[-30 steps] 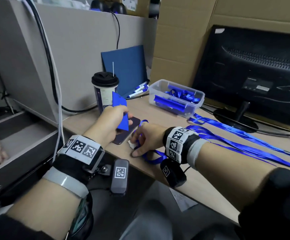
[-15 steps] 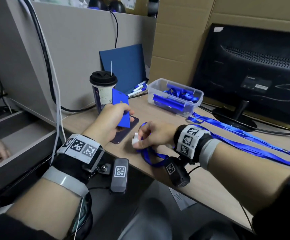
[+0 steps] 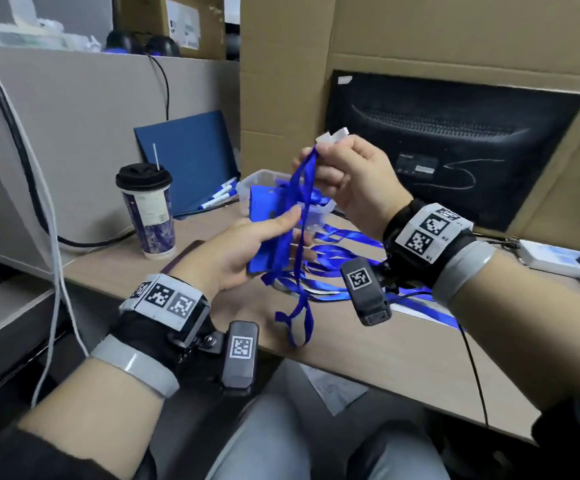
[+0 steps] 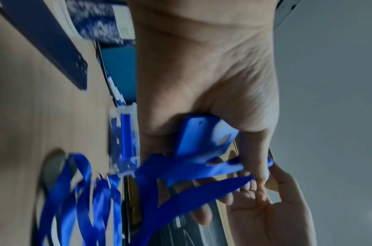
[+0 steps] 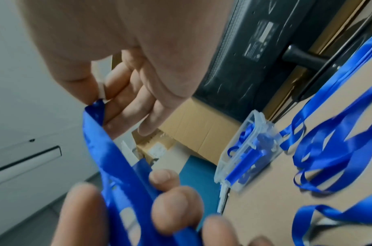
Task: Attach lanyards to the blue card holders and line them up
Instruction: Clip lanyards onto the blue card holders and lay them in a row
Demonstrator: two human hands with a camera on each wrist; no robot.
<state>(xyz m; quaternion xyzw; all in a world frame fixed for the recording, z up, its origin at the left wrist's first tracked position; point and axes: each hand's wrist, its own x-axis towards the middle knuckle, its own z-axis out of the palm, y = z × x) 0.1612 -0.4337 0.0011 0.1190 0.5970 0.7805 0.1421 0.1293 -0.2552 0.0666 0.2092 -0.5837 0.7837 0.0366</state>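
Observation:
My left hand (image 3: pixel 283 233) grips a blue card holder (image 3: pixel 264 216) above the desk, thumb on top and fingers underneath. In the left wrist view the card holder (image 4: pixel 201 138) sits deep in the grip, its top hole showing. My right hand (image 3: pixel 323 157) is raised higher and pinches the white clip (image 3: pixel 331 137) at the end of a blue lanyard (image 3: pixel 300 244). The ribbon hangs down across the card holder and loops below the desk edge. In the right wrist view the clip (image 5: pixel 100 89) is pinched between thumb and fingers, and the lanyard (image 5: pixel 109 149) runs down to my left fingers (image 5: pixel 172 208).
A clear plastic box (image 3: pixel 257 178) with blue items stands behind my hands. Loose blue lanyards (image 3: pixel 344 261) lie on the desk (image 3: pixel 402 358) to the right. A lidded cup (image 3: pixel 148 209) and a dark phone (image 3: pixel 184 254) are at left. A monitor (image 3: pixel 454 150) stands behind.
Both hands have risen off the desk. The right hand lifted the lanyard's clip end up high, and the left hand brought the card holder right, under the hanging ribbon.

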